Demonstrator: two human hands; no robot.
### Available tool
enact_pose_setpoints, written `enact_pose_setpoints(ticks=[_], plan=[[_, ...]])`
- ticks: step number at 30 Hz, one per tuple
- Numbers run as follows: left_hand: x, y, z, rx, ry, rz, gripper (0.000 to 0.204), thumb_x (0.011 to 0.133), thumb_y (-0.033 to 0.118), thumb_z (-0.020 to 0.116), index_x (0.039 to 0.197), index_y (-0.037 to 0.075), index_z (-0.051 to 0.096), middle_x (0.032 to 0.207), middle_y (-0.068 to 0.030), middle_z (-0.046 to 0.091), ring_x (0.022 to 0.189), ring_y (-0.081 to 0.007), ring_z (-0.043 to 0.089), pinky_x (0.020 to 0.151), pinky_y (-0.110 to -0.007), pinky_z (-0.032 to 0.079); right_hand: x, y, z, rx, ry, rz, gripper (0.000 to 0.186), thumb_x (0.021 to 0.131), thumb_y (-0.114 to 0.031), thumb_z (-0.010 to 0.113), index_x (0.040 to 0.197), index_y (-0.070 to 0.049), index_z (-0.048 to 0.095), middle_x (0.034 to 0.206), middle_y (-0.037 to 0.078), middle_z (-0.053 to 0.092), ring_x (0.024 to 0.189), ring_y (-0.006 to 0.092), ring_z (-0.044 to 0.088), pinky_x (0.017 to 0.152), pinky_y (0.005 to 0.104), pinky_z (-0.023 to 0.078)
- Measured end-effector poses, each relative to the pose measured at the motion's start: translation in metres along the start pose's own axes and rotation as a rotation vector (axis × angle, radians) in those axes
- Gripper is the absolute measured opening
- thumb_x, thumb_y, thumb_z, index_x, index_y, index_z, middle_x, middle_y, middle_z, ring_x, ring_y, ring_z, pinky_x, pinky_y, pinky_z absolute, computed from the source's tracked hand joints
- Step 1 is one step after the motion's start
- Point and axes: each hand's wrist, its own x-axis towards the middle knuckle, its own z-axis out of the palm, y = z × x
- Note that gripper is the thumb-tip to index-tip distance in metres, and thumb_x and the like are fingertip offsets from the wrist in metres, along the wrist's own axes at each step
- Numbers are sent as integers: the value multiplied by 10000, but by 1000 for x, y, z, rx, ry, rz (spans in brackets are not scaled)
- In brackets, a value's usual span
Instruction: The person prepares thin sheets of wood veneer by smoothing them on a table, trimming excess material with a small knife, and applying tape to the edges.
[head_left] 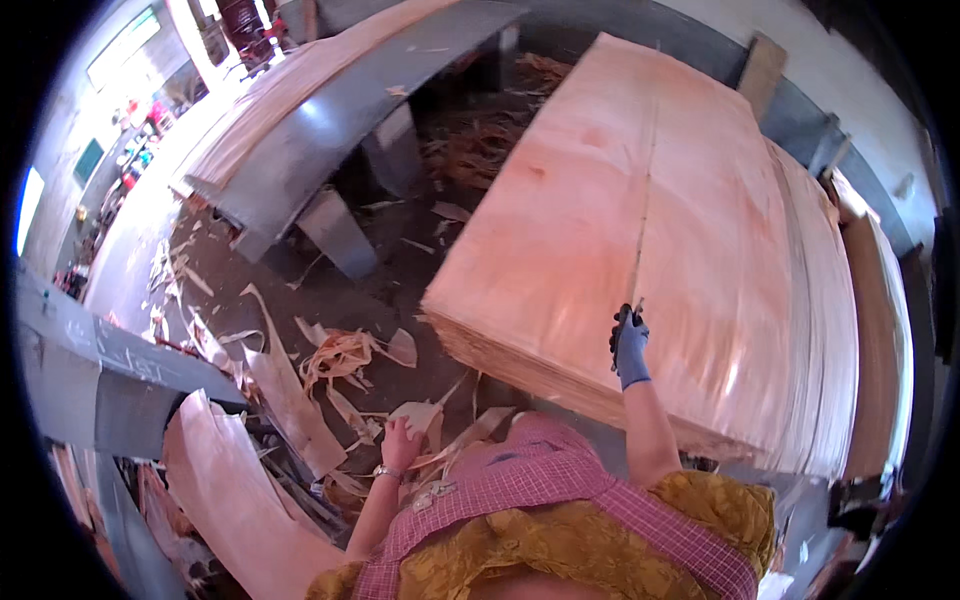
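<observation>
My right hand (pixel 630 345), in a blue-grey glove with dark fingers, is over the near part of a tall stack of pale wood veneer sheets (pixel 560 210). It is closed round a small, thin tool (pixel 640 304), mostly hidden by the fingers; only its tip shows. A narrow dark seam (pixel 645 200) runs from that tip toward the far end of the top sheet. Low in front of my body, my bare left hand (pixel 402 445) has its fingers apart and holds nothing I can see. A pale veneer scrap (pixel 420 418) lies just beyond it.
A long grey bench (pixel 340 100) on block legs stands at the far left, with veneer sheets (pixel 280 75) along it. Torn veneer strips (pixel 345 355) litter the floor. A curved veneer piece (pixel 230 480) lies at the lower left. More stacked sheets (pixel 815 300) line the right side.
</observation>
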Motion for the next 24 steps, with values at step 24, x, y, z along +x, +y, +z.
enact_pose_setpoints(ticks=[24], plan=[[317,-407,-305,-317,135,-296,494,822,377,657,1159,19,613,1001,-200,665,970,-300,643,849,-395,496,-91,5,838,-53,-502,-72,251,887,-361,635,801,-125,636,520,-13,494,380,127,449,353,292,343]])
